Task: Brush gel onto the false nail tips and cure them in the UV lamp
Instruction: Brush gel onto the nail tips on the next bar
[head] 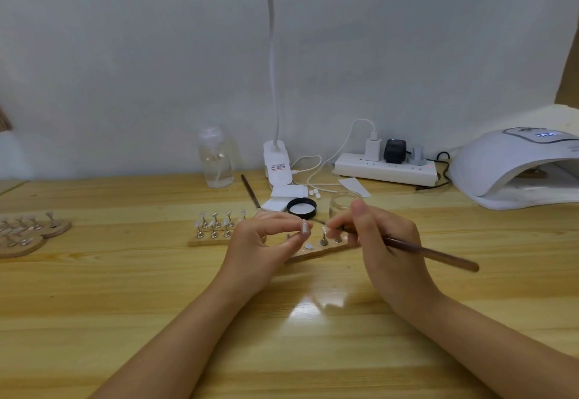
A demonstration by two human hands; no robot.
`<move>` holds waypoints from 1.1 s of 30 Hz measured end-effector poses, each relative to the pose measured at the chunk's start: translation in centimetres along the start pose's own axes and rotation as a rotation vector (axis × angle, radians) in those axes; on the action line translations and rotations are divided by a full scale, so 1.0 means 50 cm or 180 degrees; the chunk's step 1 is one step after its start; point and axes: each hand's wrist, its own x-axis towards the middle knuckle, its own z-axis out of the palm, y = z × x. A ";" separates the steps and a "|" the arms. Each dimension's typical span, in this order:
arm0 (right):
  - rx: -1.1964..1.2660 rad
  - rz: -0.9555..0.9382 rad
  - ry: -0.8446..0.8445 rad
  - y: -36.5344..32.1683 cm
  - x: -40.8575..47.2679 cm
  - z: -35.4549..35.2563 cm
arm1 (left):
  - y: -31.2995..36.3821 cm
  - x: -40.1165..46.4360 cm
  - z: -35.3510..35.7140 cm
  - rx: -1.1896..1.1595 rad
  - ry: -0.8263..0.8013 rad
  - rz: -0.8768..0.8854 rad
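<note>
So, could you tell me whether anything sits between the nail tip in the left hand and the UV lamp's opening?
Partly. The nail tip held by the left hand must travel right to the UV lamp. The right hand with its brush and the glass jar lie along that line; the table beyond looks bare.

You're at a small nail-art workstation, home-desk style. Evidence: wooden worktop [94,289] pushed against a plain pale wall [125,69]. UV lamp [513,169] sits far right of your hands, display lit. Clip desk lamp [275,160] straight beyond your hands, head glowing overhead. Power strip [385,169] with several plugs between the two lamps. Clear pump bottle [216,157] beyond your left hand [266,242]. Racks of nail tips on stands [216,226] just left of your hands, more on round wooden discs [28,232] far left.
</note>
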 end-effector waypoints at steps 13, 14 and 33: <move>0.0088 0.0050 -0.0116 0.001 -0.004 0.003 | 0.004 -0.002 0.000 0.0224 0.0001 0.0078; 0.0176 0.0062 -0.0048 0.001 -0.005 0.002 | 0.005 -0.002 0.000 0.0219 0.0005 0.0073; -0.0189 -0.0276 -0.0050 0.010 -0.005 -0.006 | 0.008 -0.003 0.004 0.0534 0.0026 0.0240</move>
